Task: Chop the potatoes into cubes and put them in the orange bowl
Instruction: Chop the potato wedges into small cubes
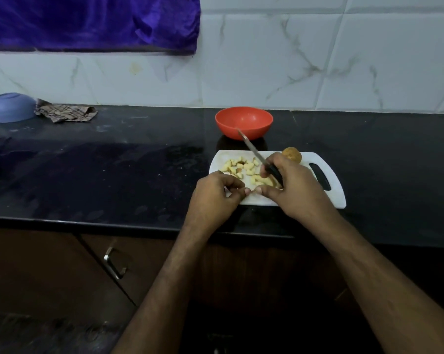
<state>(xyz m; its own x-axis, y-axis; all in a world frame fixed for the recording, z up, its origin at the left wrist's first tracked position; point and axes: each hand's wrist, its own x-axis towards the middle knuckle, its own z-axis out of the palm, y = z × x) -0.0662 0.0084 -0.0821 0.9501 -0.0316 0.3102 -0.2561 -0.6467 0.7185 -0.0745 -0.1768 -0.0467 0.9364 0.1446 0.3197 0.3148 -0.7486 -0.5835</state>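
A black stone counter (113, 162) runs under a wall of white marbled tiles (318, 60), with a purple cloth (88, 21) hanging at eleven o'clock. On the counter just right of centre lies a white cutting board (292, 200), and at twelve o'clock from it, just beyond its far edge, stands the orange bowl (243, 122), in which no potato shows. A scatter of potato cubes (243, 168) covers the board's left half, and one whole potato (291, 155) sits at the board's far edge, at one o'clock from the cubes. The right hand (292, 185) is curled round the black handle of a knife (254, 152), whose blade points away toward the bowl. The left hand (215, 195) rests at the board's seven o'clock corner with fingers curled in; whether it pinches a piece I cannot tell. The thumbs nearly meet. The likely trouble: with the blade raised so close to the left fingers, gathering cubes could bring a nick, and sweeping the cubes hurriedly could send them off the near edge onto the counter. The round potato may also roll when first cut. Far off at ten o'clock sit a blue bowl (11, 107) and a crumpled rag (65, 113).
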